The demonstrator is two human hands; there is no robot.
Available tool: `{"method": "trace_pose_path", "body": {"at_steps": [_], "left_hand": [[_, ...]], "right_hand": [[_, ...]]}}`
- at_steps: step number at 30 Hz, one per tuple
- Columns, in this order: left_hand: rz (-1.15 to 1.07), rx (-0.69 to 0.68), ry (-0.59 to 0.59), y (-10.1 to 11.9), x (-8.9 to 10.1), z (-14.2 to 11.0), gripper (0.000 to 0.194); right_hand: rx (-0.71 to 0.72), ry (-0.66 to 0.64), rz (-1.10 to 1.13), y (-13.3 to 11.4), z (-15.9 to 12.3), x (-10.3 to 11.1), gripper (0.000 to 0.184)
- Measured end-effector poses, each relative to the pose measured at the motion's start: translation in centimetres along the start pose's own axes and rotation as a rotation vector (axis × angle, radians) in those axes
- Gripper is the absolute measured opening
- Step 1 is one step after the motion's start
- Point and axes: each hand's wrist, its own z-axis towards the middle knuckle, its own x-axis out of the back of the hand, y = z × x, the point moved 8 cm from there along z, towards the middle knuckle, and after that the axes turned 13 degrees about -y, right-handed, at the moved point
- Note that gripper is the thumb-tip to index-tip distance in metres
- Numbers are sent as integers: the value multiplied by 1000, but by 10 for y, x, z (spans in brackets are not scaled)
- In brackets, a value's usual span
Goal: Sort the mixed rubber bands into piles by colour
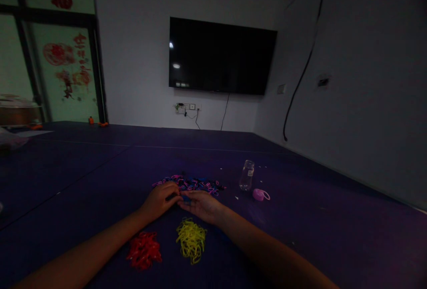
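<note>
Both my hands rest on a dark purple table (316, 222), meeting at the near edge of a mixed pile of pink, blue and dark rubber bands (195, 183). My left hand (161, 200) is curled, fingertips pinched at the pile. My right hand (202, 204) lies beside it with fingers drawn together, touching the left fingertips over a small dark band. What they pinch is too dim to name. Nearer me lie a red pile of bands (144, 250) and a yellow pile of bands (191, 239).
A small clear plastic bottle (247, 175) stands right of the mixed pile, its pink cap (260, 194) lying next to it. A wall-mounted black TV (220, 55) hangs ahead. A metal pot (16, 111) sits at the far left. The room is dim.
</note>
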Motion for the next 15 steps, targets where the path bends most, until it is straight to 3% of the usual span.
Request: {"method": "trace_pose_path", "body": {"at_steps": [6,10,15], "left_hand": [[118,93,-51,-2,-2,-1,6],[177,150,-129,-7,-8,-1,14],[200,125,-173,-7,-14,1,17]], "right_hand": [[-3,14,0,-1,0,3,9],[-13,55,25,1,-1,6,8],[-16,64,34,2,0,7,8]]}}
